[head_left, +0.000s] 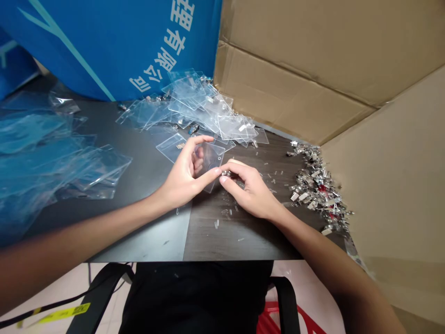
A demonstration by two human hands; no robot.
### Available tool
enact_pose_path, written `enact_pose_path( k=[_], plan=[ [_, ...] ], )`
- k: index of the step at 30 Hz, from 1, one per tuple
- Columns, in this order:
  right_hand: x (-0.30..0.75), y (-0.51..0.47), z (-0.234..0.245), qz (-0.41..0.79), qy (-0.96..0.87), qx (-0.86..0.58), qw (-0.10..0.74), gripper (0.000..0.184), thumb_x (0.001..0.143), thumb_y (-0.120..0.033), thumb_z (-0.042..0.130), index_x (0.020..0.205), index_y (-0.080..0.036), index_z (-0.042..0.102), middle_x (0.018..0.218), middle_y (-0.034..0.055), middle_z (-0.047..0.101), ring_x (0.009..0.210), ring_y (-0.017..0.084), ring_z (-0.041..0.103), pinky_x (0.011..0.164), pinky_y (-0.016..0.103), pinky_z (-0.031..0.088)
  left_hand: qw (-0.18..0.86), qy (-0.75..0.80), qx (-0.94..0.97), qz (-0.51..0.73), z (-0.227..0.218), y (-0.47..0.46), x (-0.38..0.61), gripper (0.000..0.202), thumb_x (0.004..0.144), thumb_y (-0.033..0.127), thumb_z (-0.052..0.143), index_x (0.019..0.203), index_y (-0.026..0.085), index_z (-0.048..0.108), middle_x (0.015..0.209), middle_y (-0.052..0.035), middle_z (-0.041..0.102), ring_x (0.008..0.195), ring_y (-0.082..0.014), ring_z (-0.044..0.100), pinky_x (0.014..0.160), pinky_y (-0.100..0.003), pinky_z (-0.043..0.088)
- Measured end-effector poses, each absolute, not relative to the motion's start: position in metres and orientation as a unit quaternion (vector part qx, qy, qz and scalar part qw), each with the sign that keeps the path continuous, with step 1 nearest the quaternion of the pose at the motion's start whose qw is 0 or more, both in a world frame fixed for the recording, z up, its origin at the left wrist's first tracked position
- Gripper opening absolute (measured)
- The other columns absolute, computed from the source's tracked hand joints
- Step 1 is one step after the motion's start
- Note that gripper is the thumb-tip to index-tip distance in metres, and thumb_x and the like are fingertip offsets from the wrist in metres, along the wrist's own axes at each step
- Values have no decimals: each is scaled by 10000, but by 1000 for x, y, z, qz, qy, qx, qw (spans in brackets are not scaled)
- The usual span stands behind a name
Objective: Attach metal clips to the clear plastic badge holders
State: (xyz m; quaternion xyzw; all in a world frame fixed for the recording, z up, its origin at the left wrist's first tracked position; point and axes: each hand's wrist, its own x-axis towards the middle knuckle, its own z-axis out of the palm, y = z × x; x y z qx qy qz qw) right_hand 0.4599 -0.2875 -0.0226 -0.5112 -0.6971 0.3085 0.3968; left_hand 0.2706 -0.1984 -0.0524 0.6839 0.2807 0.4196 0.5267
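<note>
My left hand (189, 174) is curled round a clear plastic badge holder (211, 157), its thumb reaching to the holder's slotted right edge. At that edge, my right hand (247, 185) pinches a small shiny metal clip (225, 173) between thumb and forefinger. The two hands almost meet there, and the fingers partly cover the clip. Whether the clip is fastened to the holder I cannot tell. Just behind the left hand, another clear holder (170, 146) lies flat on the table.
Clear holders with clips form a pile (208, 109) at the back. More clear sleeves (69, 157) lie at left. A heap of metal clips (316, 185) lines the right edge by a cardboard sheet (278, 88). Tiny clear strips (225, 213) are scattered on the dark table (243, 243).
</note>
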Motion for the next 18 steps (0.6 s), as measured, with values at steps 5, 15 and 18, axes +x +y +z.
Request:
enact_pose_path(
  k=[5, 15, 18],
  plan=[
    [459, -288, -24, 310, -689, -520, 399, 175, 1073, -304, 629, 1024, -197, 757, 909, 17, 627, 829, 185, 566, 747, 316, 437, 511, 284, 690, 426, -51, -199, 272, 642, 849, 333, 881, 1417, 310, 582, 1024, -28, 437, 879, -186, 521, 694, -293, 478],
    [459, -288, -24, 307, -684, -530, 397, 149, 1055, -269, 639, 988, -202, 755, 854, -3, 594, 749, 163, 522, 695, 304, 403, 520, 285, 687, 421, -47, -201, 272, 628, 837, 316, 881, 1397, 306, 597, 1083, -45, 467, 921, -187, 526, 676, -278, 461],
    [459, -287, -23, 306, -684, -528, 399, 182, 1074, -263, 616, 964, -204, 749, 874, 10, 615, 801, 178, 556, 728, 313, 421, 520, 288, 686, 420, -44, -202, 272, 604, 850, 327, 878, 1385, 305, 597, 1051, -40, 448, 905, -194, 506, 684, -298, 448]
  ],
)
